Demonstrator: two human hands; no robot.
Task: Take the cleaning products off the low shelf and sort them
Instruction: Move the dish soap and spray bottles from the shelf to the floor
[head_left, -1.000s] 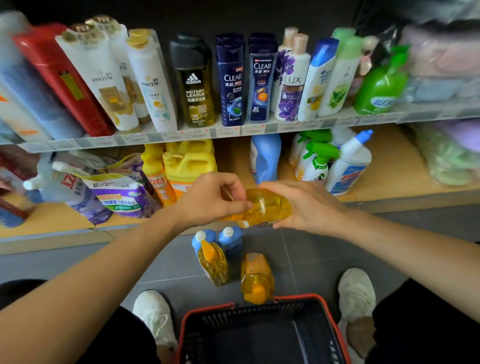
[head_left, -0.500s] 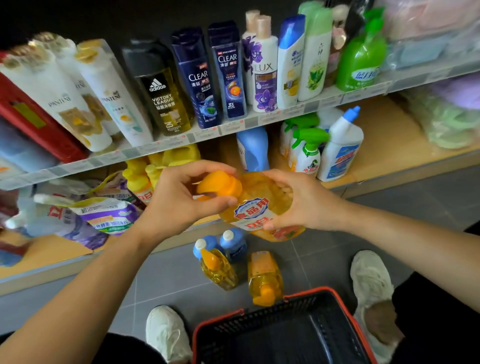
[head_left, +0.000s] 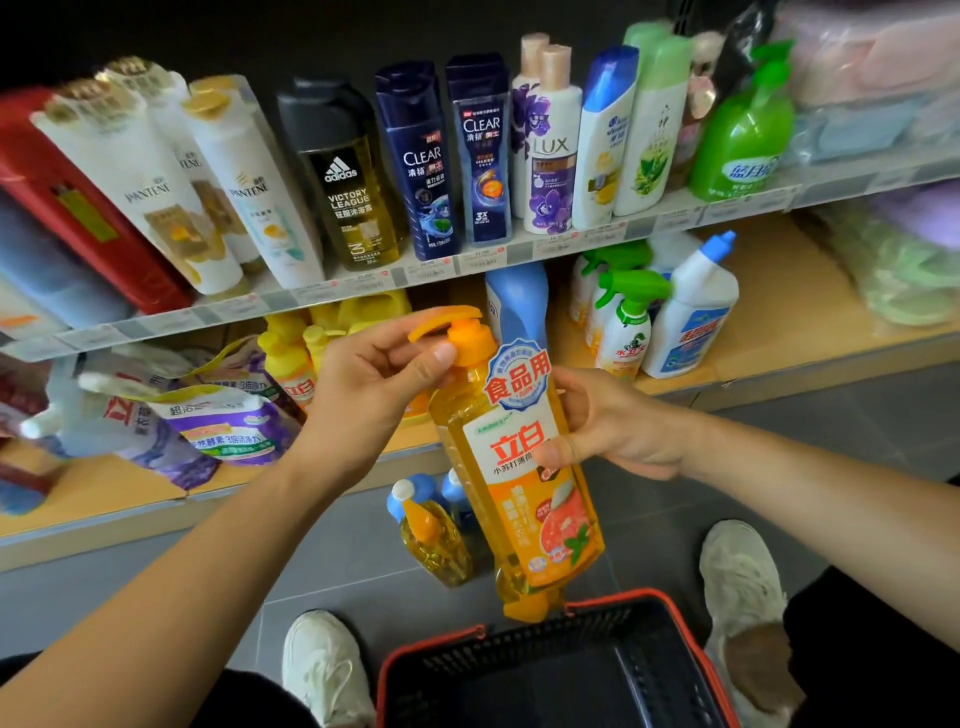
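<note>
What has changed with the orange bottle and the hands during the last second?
The orange bottle was lifted and turned upright, label toward the camera. The left hand shifted to pinch its pump head; the right hand keeps gripping the body. The bottles on the floor and the basket stayed put.

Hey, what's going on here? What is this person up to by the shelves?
A person facing a shop shelf holds an orange dish-soap bottle in both hands. The left hand pinches its pump top, and the right hand grips the body. A few smaller bottles are on the grey floor below, and a black basket with a red rim sits between the feet. Sprays and cleaners stand on the low shelf, not yet taken off.
</note>
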